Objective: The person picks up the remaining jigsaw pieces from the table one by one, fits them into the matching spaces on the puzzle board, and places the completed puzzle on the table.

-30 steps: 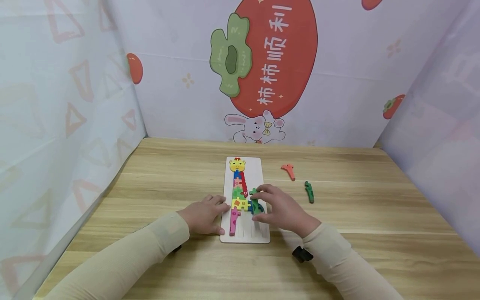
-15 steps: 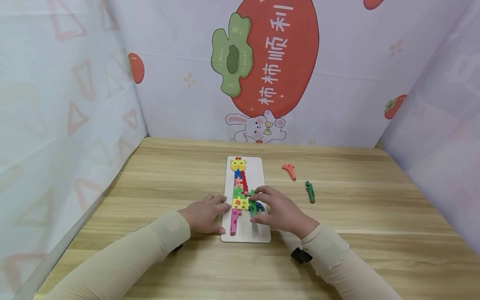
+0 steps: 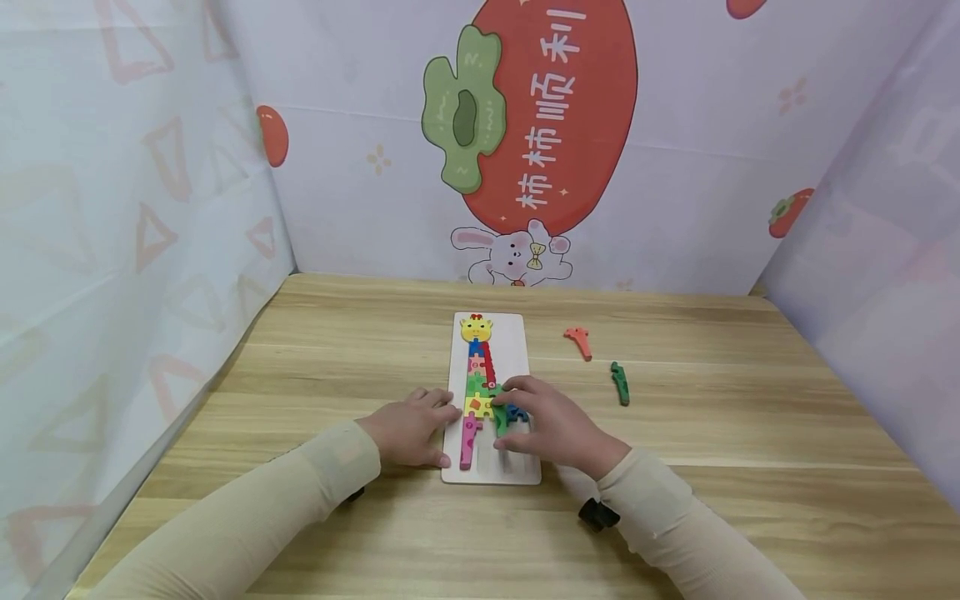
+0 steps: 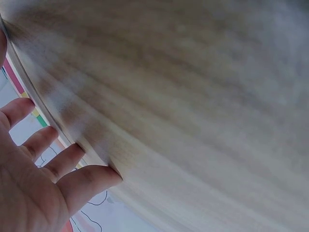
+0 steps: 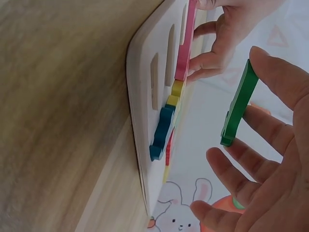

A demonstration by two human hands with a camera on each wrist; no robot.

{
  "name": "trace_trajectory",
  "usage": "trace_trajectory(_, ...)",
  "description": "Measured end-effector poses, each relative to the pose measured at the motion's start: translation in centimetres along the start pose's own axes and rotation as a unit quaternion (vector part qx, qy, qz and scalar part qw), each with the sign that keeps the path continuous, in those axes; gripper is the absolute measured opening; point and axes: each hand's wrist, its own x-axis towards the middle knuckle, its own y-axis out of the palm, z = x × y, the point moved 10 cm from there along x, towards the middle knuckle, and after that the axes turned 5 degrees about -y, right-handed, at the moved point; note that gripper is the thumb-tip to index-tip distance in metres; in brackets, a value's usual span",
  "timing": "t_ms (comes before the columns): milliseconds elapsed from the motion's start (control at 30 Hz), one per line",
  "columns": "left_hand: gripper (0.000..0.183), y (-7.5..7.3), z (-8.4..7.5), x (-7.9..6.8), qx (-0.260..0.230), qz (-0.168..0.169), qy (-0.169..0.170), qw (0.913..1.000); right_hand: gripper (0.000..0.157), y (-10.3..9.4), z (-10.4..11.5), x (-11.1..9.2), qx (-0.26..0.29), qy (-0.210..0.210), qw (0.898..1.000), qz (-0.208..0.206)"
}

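Observation:
My right hand (image 3: 558,427) pinches a green puzzle piece (image 5: 240,104) between thumb and fingers. In the right wrist view the piece is held up apart from the pale wooden puzzle board (image 3: 512,342). On the board lies a giraffe puzzle with a yellow head (image 3: 476,329), a red mane piece (image 3: 488,362), a yellow body piece (image 3: 476,407) and a pink leg piece (image 3: 467,450). A dark blue piece (image 5: 162,129) sits at the body's right end, beside bare leg slots. My left hand (image 3: 408,429) rests by the board's left edge, fingertips touching it, fingers spread.
To the right of the board, an orange puzzle piece (image 3: 580,343) and another green puzzle piece (image 3: 619,383) lie on the wooden table (image 3: 720,433). A printed cloth backdrop (image 3: 360,208) stands behind the table, with cloth walls on both sides.
My right hand has shifted left with the green puzzle piece, from over the dark blue piece toward the yellow body piece. The left hand stays at the board's edge.

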Motion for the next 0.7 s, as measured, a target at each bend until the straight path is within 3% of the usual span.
trace_trajectory(700, 0.072, 0.09, 0.21, 0.10, 0.001, 0.005, -0.007, 1.0000, 0.054, 0.94, 0.68, 0.12, 0.009, 0.005, 1.000, 0.009)
